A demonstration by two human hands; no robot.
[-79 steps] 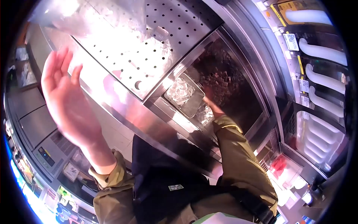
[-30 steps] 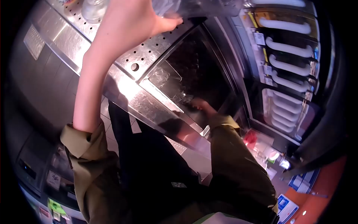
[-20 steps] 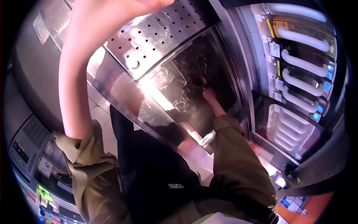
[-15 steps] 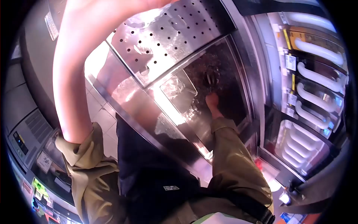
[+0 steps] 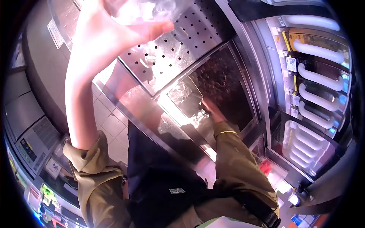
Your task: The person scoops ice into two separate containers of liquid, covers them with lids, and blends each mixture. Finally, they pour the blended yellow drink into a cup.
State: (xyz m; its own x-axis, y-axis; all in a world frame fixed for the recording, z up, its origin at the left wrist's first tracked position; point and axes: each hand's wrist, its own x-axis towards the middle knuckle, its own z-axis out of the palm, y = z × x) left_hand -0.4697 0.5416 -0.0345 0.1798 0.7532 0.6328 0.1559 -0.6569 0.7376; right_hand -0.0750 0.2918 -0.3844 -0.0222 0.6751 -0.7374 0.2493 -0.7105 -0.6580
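Note:
My left hand [image 5: 114, 32] is over the perforated metal tray [image 5: 197, 22], thumb stretched right and fingers curved up out of view. Between them is a bright, clear, glossy thing [image 5: 163, 7], too overexposed to name. A small clear piece [image 5: 180, 33] lies on the tray by the thumb tip. My right hand [image 5: 210, 109] reaches down into the dark metal-framed bin [image 5: 243, 76], its fingers mostly hidden. Beside it stand a clear rectangular container [image 5: 184, 95] and shiny clear lumps [image 5: 199, 117] that look like ice.
A metal rim [image 5: 144, 125] runs along the front of the counter. Right of the bin are white curved handles [image 5: 319, 51] on stacked drawers. A grey appliance [image 5: 36, 140] stands at the left, above a tiled floor [image 5: 114, 125].
My right hand has moved left and nearer to me within the bin, beside the clear lumps. The view has shifted, and more of my left hand and the glossy thing shows.

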